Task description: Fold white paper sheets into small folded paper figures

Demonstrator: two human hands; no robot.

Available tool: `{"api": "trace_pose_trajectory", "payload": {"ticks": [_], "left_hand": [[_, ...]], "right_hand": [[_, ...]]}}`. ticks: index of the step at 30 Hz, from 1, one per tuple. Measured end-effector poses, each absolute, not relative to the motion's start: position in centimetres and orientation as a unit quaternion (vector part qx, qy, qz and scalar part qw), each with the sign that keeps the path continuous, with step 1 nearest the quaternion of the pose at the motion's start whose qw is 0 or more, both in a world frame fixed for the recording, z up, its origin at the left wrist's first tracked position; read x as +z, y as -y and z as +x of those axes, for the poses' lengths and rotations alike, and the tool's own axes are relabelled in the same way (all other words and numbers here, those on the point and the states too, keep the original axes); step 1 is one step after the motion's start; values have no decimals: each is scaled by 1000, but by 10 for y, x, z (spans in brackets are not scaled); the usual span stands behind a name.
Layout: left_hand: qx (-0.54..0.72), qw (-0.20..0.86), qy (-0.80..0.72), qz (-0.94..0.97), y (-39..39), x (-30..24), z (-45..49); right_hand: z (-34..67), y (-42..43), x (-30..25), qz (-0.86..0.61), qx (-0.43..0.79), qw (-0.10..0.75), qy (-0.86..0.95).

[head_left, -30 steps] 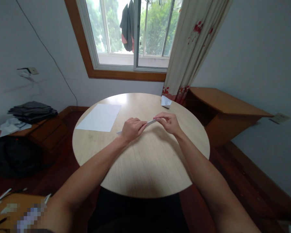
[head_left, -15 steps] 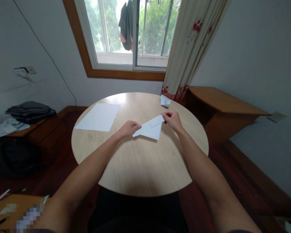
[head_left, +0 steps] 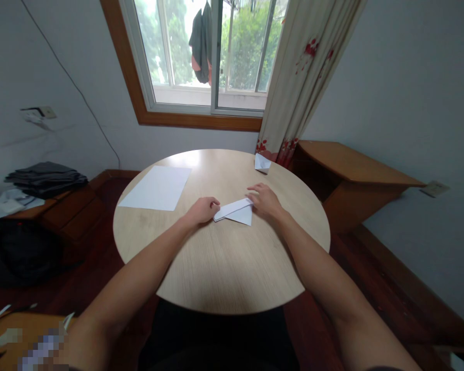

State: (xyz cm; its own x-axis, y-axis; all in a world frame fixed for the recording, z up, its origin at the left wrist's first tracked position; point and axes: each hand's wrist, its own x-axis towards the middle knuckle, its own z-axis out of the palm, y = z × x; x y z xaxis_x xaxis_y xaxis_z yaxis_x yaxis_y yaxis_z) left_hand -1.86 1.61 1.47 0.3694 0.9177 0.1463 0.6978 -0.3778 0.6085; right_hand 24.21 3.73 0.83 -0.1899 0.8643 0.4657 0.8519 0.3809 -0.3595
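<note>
You sit at a round, pale wooden bench (head_left: 224,257), with both bare forearms reaching out over it. A folded paper (head_left: 235,211), white and shaped like a long, narrow wedge, lies flat on the bench near its middle, between your hands. Your left hand (head_left: 203,210) is loosely curled, and its fingertips meet the left end of the folded paper; it is not clear whether they pinch the edge or only press on it. Your right hand (head_left: 265,200) lies palm down with its fingers laid flat, resting on the right end of the same paper.

A flat white sheet (head_left: 154,187) lies on the bench to the left, well apart from your hands. A small folded scrap (head_left: 262,163) sits near the far right rim.

Beyond the bench, a wood-framed window (head_left: 178,51) looks out on green trees, and a dark garment (head_left: 201,44) hangs outside it. A cream curtain (head_left: 294,77) with red blotches hangs at the right of the window. A low wooden cabinet (head_left: 351,165) stands on the right, and a stack of dark folded cloth (head_left: 46,178) rests on a low ledge to the left.
</note>
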Motion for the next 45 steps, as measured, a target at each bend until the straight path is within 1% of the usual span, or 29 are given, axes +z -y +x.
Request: {"api": "trace_pose_trajectory", "payload": {"ticks": [1,2,3,5,7,10,12,15,21,25,28,30,32,35,37,40,45], "left_hand": [[252,150,-503,813,-13,16,-17],[260,92,-483,831,-9,17,-14],[255,62,-441,858,-5,16,-10],[223,44,-344,911,3,12,-1],[172,45,-324,929,8,4,7],[79,63,-352,930,11,-7,14],[42,77,-362,928,11,-10,14],[16,91,-362,927,10,-9,10],[-19,133,-342,930,0,-3,-3],[-23,156,-326,932,-9,5,-18],[50,164,-321,931,-12,14,-26],[86,172,-359,913,-12,21,-26],[85,154,-432,884,-10,25,-24],[93,114,-486,862,-10,25,-21],[93,111,-494,857,-12,21,-20],[81,137,-493,855,-16,18,-22],[74,187,-498,843,-18,19,-25]], "right_hand": [[238,-35,8,-528,19,298,795],[234,-33,7,-498,37,284,819],[230,-32,5,-471,53,268,839],[225,-31,-1,-434,75,236,866],[223,-32,-7,-418,90,204,881],[225,-33,-13,-434,112,153,881],[227,-33,-13,-445,128,117,878],[229,-32,-11,-455,146,79,875],[237,-36,-9,-499,141,42,854],[251,-44,-10,-541,137,44,829],[255,-46,-13,-544,132,57,827],[255,-45,-14,-549,125,66,824],[253,-44,-13,-555,110,79,821],[253,-41,-8,-549,83,128,822],[253,-39,-4,-530,74,174,827],[253,-37,1,-493,87,206,841],[252,-36,3,-459,143,210,851]]}}
